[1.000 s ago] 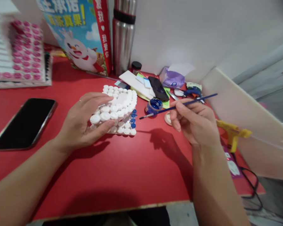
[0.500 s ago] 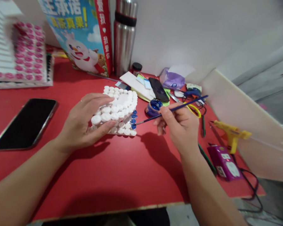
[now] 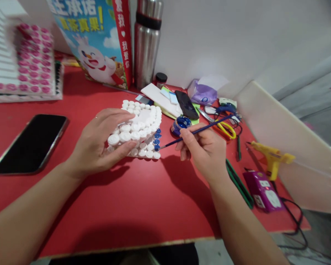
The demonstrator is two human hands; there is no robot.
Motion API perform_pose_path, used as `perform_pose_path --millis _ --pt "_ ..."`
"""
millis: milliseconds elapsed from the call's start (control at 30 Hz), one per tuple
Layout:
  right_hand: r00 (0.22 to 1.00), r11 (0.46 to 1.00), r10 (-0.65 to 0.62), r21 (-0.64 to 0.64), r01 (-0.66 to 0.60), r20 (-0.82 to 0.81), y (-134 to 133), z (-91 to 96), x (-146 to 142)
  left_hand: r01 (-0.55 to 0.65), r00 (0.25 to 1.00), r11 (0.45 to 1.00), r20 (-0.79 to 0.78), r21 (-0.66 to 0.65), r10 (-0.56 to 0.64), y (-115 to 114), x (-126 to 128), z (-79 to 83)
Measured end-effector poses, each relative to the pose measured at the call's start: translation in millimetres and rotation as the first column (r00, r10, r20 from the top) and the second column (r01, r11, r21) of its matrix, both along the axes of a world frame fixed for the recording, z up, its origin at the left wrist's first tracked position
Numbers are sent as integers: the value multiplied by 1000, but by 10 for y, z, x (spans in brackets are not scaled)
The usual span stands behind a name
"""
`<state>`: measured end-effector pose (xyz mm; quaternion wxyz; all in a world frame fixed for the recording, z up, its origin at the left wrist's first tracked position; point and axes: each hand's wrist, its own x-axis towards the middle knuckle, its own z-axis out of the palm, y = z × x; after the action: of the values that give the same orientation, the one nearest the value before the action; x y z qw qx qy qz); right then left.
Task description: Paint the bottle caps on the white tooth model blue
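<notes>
My left hand (image 3: pixel 103 138) grips the left side of a small white craft piece (image 3: pixel 134 127) covered in round rosettes, its thumb in front and its fingers over the top. Several rosettes on the piece's right edge are blue (image 3: pixel 157 141); the others in view are white. Between the thumb and fingers of my right hand (image 3: pixel 200 149) is a thin blue paintbrush (image 3: pixel 201 129), slanting down to the left. Its tip touches or almost touches the lowest blue rosette. Behind the brush stands an open jar of blue paint (image 3: pixel 180 125).
A phone (image 3: pixel 31 143) lies at left, near white panels with pink rosettes (image 3: pixel 34 70). A picture bag (image 3: pixel 96 48) and steel flask (image 3: pixel 146 48) stand behind. Scissors (image 3: pixel 223 127), a yellow glue gun (image 3: pixel 271 158) and a purple box (image 3: pixel 262 189) with a cable are at right.
My right hand has shifted slightly left and lower, and the brush's rear end has dropped with it. The tip stays at the lowest blue rosette. My left hand keeps its hold.
</notes>
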<state>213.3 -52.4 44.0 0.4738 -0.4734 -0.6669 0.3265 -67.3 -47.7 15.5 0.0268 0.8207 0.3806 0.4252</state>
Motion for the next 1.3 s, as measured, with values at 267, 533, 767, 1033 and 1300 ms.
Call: perform_pose_path --millis 267,533,767,1033,1300 --pt "1000 1000 1 -14 -1 -18 12 -15 3 2 1000 1000 12 -10 -2 -9 9 4" --pt "997 1000 -19 3 20 -76 36 14 68 2 1000 999 8 -35 -2 -20 14 23" --pt "999 1000 -14 9 14 -39 59 14 75 -1 1000 999 -9 -35 0 -16 12 37" --pt "998 1000 -2 5 3 -59 44 24 70 -2 1000 999 -16 -38 1 -16 4 40" --pt "992 998 -64 22 67 -107 73 28 58 2 1000 1000 -18 -19 -3 -13 12 39"
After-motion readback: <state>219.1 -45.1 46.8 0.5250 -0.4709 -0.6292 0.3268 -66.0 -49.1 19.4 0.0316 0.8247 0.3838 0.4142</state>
